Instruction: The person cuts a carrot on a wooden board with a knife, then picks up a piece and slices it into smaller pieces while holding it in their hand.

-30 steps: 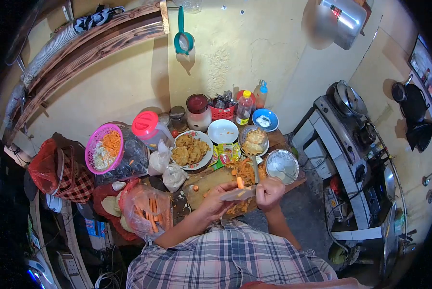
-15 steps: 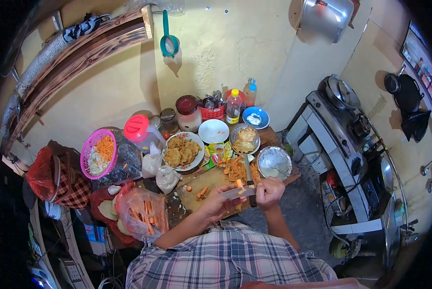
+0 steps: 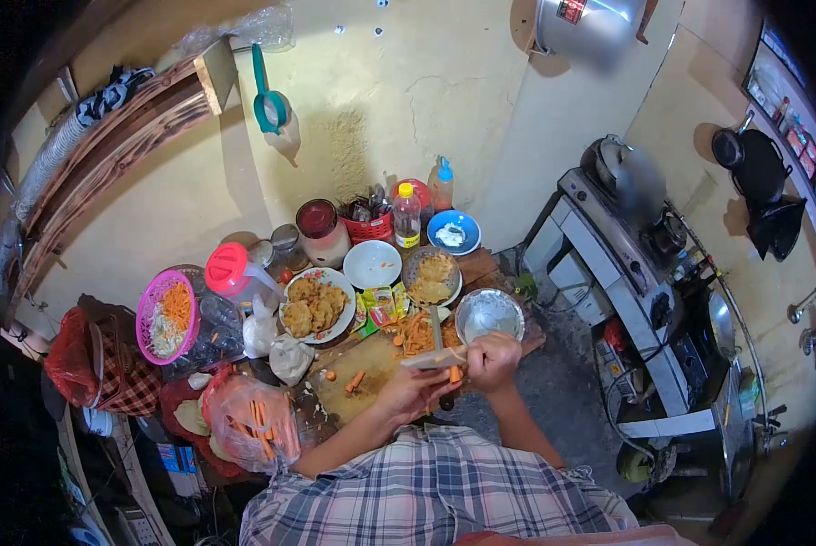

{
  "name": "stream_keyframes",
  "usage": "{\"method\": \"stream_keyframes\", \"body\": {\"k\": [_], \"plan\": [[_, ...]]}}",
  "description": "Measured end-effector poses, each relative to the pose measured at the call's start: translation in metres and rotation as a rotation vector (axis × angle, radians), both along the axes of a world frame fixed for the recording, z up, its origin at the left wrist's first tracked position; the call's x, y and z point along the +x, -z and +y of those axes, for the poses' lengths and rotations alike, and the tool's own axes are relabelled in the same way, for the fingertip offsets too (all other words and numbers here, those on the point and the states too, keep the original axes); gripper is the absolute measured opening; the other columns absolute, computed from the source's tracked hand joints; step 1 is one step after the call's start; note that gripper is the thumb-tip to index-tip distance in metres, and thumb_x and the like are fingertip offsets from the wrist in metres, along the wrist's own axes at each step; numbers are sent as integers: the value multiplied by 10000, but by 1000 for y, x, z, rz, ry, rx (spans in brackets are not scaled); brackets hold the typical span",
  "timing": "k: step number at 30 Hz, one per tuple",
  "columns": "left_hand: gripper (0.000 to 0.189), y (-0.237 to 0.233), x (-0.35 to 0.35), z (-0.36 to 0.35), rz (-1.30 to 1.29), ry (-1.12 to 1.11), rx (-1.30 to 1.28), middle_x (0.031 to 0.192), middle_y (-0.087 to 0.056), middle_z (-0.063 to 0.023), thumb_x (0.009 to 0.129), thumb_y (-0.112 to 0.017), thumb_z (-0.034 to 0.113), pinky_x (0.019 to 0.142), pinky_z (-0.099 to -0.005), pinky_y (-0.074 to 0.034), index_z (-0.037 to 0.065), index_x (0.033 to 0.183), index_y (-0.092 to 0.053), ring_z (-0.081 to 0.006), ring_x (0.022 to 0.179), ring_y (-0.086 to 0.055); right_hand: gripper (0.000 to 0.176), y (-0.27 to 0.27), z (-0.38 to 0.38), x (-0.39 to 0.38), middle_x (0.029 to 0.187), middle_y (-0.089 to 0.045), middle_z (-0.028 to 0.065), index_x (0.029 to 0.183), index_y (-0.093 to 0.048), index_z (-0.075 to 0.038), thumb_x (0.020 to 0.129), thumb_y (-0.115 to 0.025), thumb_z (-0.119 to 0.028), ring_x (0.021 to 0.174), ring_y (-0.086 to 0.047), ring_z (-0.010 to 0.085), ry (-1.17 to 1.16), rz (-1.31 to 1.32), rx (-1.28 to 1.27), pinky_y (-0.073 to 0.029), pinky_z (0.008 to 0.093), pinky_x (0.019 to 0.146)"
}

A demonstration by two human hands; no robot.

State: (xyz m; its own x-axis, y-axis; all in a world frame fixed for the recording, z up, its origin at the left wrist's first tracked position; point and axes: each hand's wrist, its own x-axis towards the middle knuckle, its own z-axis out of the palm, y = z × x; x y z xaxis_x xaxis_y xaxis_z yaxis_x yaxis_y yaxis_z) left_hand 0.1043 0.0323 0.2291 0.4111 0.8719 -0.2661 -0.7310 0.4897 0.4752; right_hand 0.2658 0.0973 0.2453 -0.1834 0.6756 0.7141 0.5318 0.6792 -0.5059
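Observation:
My right hand [image 3: 491, 361] is closed round the handle of a knife [image 3: 423, 360], whose blade points left across my left hand. My left hand [image 3: 410, 393] is closed round a carrot [image 3: 455, 374], with its orange end showing just below the blade. Both hands are above the front of a wooden board [image 3: 330, 400]. Carrot pieces [image 3: 355, 381] lie on the board to the left. Behind my hands is a heap of orange shreds [image 3: 417, 337], with a second blade [image 3: 438, 326] lying over it.
A metal bowl [image 3: 490, 317] stands behind my right hand. Further back are a plate of fritters [image 3: 315, 308], a white bowl [image 3: 372, 265] and a blue bowl [image 3: 453, 233]. Left are a pink basket of shredded vegetables [image 3: 144, 318] and a bag of carrots [image 3: 244, 420]. A stove [image 3: 608, 232] is right.
The view has shifted, so the table appears further left. The knife has moved over the carrot, and the carrot end now shows below the blade instead of above it.

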Motion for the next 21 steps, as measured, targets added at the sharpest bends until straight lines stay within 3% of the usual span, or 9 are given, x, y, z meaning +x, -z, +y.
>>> {"method": "stream_keyframes", "body": {"k": [5, 9, 11, 15, 21], "plan": [[341, -15, 5, 8, 54, -65, -59, 1086, -603, -101, 861, -585, 25, 864, -301, -535, 4, 1193, -512, -205, 966, -624, 226, 19, 32, 17, 489, -496, 160, 522, -550, 8, 723, -543, -95, 423, -489, 306, 136, 17, -133, -396, 390, 453], [348, -20, 4, 18, 66, -198, -32, 1083, -606, -102, 848, -608, 33, 874, -306, -530, 11, 1184, -517, -210, 973, -622, 252, 20, 39, 16, 485, -485, 172, 535, -543, 28, 752, -538, -99, 422, -490, 314, 95, 91, -229, -385, 389, 443], [351, -15, -2, 24, 68, -220, -26, 1083, -608, -104, 845, -614, 35, 875, -304, -528, 17, 1182, -517, -212, 975, -622, 266, 19, 39, 18, 481, -476, 173, 541, -537, 41, 761, -543, -108, 426, -496, 316, 27, 105, -410, -376, 390, 437], [302, -3, -6, 32, 123, -274, -14, 1053, -625, -122, 860, -598, 41, 853, -290, -533, 17, 1155, -536, -202, 972, -624, 273, 22, 44, 21, 483, -475, 168, 542, -532, 36, 764, -553, -121, 423, -489, 313, -43, 148, -402, -368, 389, 428], [248, -23, 0, 31, 99, -283, -101, 1020, -641, -109, 860, -618, 85, 772, -269, -551, 37, 1099, -573, -185, 947, -634, 218, 3, 45, 28, 476, -482, 127, 509, -528, -18, 704, -558, -111, 412, -466, 290, -217, 85, -92, -370, 380, 447]]}}
